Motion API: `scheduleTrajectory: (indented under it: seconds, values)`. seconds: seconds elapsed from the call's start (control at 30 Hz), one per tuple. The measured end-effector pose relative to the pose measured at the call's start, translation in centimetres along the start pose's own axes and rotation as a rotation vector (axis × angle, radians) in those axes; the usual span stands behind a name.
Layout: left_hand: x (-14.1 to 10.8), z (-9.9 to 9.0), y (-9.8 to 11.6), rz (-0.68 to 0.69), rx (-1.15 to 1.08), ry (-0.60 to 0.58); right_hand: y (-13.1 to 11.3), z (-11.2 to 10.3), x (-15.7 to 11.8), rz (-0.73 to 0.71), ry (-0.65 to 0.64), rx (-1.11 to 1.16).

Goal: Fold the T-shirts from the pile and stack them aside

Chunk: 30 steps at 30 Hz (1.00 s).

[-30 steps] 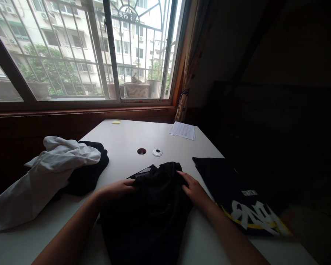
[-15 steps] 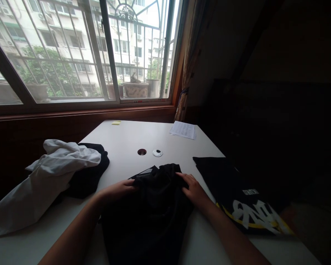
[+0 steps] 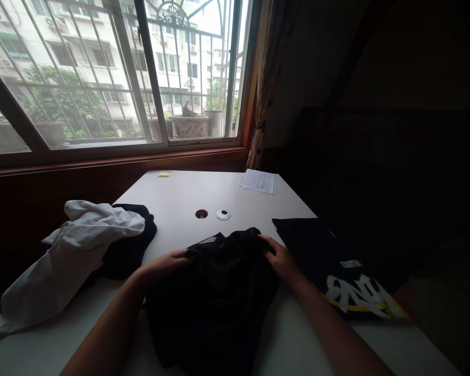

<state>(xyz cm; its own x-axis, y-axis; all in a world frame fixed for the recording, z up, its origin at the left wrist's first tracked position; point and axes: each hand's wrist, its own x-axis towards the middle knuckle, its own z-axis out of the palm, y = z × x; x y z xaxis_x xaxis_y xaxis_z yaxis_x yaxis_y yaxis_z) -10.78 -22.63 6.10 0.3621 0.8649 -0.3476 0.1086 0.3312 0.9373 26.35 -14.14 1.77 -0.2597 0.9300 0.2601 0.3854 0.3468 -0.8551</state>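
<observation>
A black garment [image 3: 215, 303] lies in the middle of the white table, its far end bunched and slightly raised. I cannot make out which kind of garment it is. At its far left corner, my left hand [image 3: 172, 261] is closed on the cloth, fingertips partly hidden by the fabric. My right hand [image 3: 280, 258] grips the far right edge, with the thumb and fingers around the cloth. To the right of that hand lies a folded dark garment [image 3: 309, 243] with white lettering and a yellow stripe.
On the left of the white table [image 3: 172, 196], a crumpled white garment [image 3: 78, 256] rests over a black one [image 3: 129, 253]. Farther back are a cable hole [image 3: 201, 214], its round cover [image 3: 223, 214], printed papers [image 3: 257, 181] and a yellow note [image 3: 164, 174]. A barred window stands behind.
My right hand has moved slightly right and away from me, drawing the garment's far right edge outward. My left hand keeps nearly the same place. The view has shifted a little.
</observation>
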Motion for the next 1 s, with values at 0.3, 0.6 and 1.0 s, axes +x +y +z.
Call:
scheduleTrajectory:
  seconds: [0.3,0.6,1.0]
  values:
    - [-3.6,-4.8,0.4,0.112,-0.260,0.268,0.3,-3.0,0.8,0.045,0.541,0.301]
    - [-4.0,-4.1,1.4,0.059,-0.199,0.350,0.8,-2.8,1.0,0.088,0.596,0.478]
    - [-2.2,-2.0,1.2,0.066,0.211,0.059,-0.6,1.4,-0.7,-0.025,-0.119,0.079]
